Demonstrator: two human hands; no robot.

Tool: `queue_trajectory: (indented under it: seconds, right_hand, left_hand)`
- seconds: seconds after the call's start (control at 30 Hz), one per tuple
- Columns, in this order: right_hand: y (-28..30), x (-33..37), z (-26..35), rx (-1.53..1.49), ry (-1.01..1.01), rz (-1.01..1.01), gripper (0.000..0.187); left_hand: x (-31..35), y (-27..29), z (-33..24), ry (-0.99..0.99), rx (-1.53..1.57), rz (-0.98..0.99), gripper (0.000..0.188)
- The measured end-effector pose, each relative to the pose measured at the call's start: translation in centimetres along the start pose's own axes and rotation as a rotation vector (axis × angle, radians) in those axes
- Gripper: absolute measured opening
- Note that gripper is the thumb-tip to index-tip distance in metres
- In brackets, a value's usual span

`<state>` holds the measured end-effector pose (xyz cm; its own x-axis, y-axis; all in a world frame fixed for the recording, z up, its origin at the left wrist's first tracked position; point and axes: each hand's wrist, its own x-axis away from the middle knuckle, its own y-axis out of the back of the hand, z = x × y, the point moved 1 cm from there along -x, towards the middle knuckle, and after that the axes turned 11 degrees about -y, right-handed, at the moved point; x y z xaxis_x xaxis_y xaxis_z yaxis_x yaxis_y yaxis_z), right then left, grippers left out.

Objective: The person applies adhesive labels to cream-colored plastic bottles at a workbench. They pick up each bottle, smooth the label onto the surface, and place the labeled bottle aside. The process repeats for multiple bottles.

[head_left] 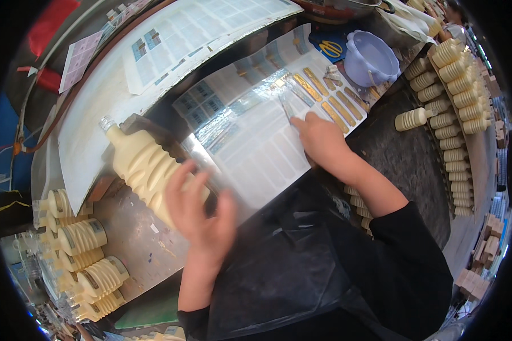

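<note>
My left hand [202, 210], blurred by motion, has its fingers spread in front of a cream ribbed bottle [145, 165] with a clear neck. The bottle lies tilted, its neck toward the far left; whether my fingers touch it is hard to tell. My right hand [324, 139] is closed around thin metal tweezers [288, 108], whose far end reaches over a sheet of labels [250, 165]. Gold strips [338, 111] and blue-grey patterned pieces fill the sheet's far part, while its near part shows pale blank outlines.
A lilac plastic bucket [372, 59] stands at the far right beside yellow-handled scissors [330, 48]. Rows of cream bottles [463, 85] line the right side, and more bottles [82, 236] are stacked at left. A white board [96, 131] bearing another label sheet [193, 42] slants across the back.
</note>
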<state>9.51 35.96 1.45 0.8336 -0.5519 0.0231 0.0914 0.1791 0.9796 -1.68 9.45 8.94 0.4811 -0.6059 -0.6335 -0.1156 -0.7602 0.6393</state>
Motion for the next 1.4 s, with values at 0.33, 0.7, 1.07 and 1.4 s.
queue_trajectory:
  seconds: [0.33, 0.7, 1.07, 1.4]
  right_hand:
    - [0.3, -0.8, 0.1, -0.182, 0.139, -0.026, 0.037]
    - [1.3, 8.3, -3.3, -0.041, -0.043, 0.082, 0.041]
    - [-2.5, 8.1, -5.1, -1.326, -0.881, 0.321, 0.029]
    - [10.0, 1.2, 7.8, -0.645, 0.168, 0.455, 0.011]
  left_hand:
    - [0.7, -6.6, -0.4, -0.078, 0.220, 0.353, 0.042]
    - [2.4, -9.8, -0.6, -0.201, 0.064, 0.592, 0.057]
    - [1.3, -6.8, 0.3, 0.081, 0.462, 0.445, 0.039]
    - [-0.6, -2.9, 0.6, 0.401, 1.000, 0.366, 0.036]
